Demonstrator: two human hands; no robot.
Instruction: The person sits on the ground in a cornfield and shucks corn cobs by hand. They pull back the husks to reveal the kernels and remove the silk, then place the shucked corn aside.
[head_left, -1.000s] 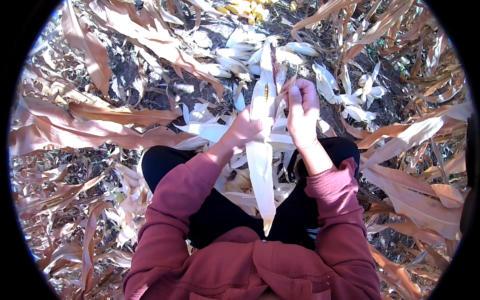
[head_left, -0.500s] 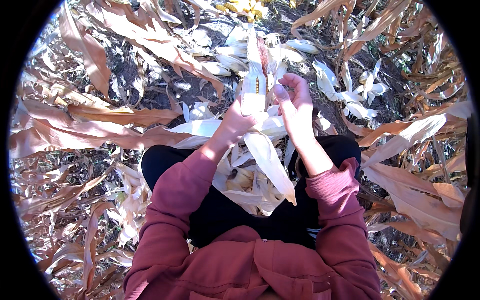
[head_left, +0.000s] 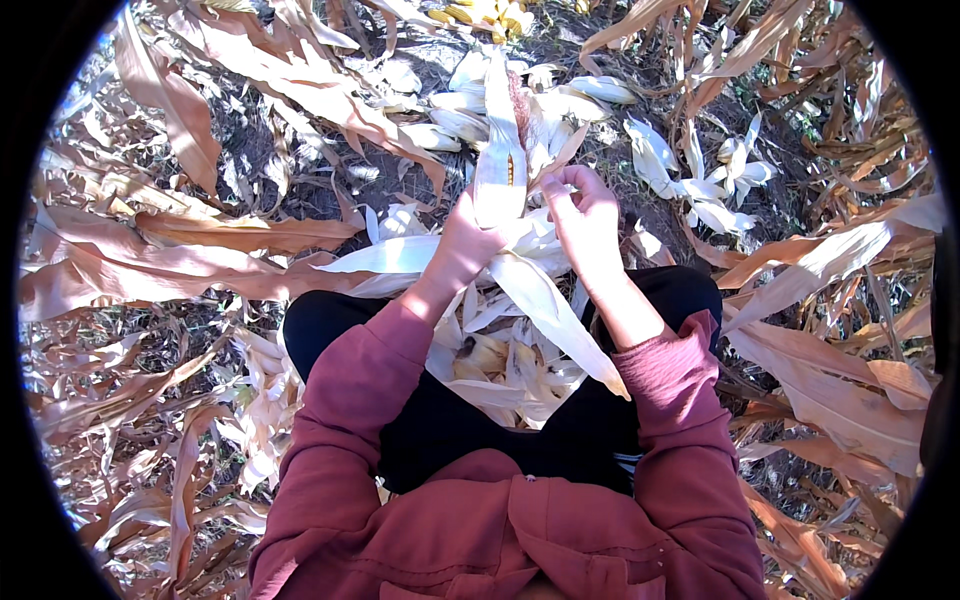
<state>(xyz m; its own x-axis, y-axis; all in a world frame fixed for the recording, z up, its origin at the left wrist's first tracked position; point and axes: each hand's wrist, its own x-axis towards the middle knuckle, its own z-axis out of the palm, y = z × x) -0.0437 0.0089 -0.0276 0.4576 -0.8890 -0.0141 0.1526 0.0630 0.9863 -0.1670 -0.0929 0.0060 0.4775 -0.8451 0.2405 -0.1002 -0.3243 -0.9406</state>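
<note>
My left hand (head_left: 467,238) is wrapped round the base of an ear of corn (head_left: 500,185), which points away from me. Its pale husk is partly opened, and a narrow strip of yellow kernels shows through a gap. Reddish-brown silk (head_left: 520,105) sticks out along its right side. To the right of the ear, my right hand (head_left: 585,215) pinches a husk leaf (head_left: 562,155) between thumb and fingers. A long peeled husk leaf (head_left: 555,315) hangs from the ear's base toward my right knee, and another husk leaf (head_left: 385,256) stretches left.
Loose husks (head_left: 500,365) lie between my crossed legs. Beyond my hands are several pale husks (head_left: 465,122) on the soil, and bare yellow cobs (head_left: 490,15) at the far edge. Dry corn leaves (head_left: 180,260) spread on the left, with more stalks and leaves (head_left: 830,380) on the right.
My right hand has closed on a husk leaf beside the ear. The ear has shifted slightly left, and the hanging husk leaf has swung right.
</note>
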